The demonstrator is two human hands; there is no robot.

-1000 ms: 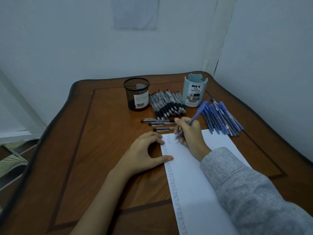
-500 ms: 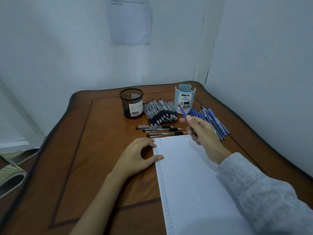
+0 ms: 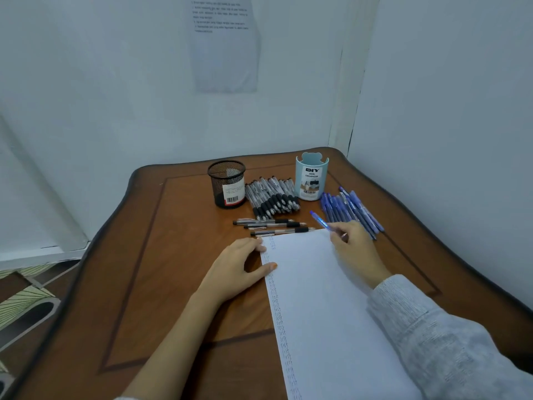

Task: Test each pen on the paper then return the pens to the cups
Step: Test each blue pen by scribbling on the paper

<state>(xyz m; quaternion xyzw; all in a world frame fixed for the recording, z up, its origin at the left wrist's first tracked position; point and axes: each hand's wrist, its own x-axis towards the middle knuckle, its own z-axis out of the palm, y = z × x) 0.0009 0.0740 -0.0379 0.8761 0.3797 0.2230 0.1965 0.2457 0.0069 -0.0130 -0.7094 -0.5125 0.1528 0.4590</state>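
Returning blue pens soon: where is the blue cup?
Head view: the blue cup stands right of centre at the table's back, between black pens and blue pens.

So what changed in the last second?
The right hand lifted the blue pen off the paper near its top-left corner and carried it right, toward the loose blue pens, still gripping it. The left hand stays on the paper's left edge. The mesh cup and desk organizer are unmoved.

Reads "DIY DESK ORGANIZER" on the light-blue pen cup (image 3: 311, 180). Barcode only on the black mesh cup (image 3: 220, 180) label (image 3: 233, 192); wall sheet (image 3: 225, 53) lines illegible.
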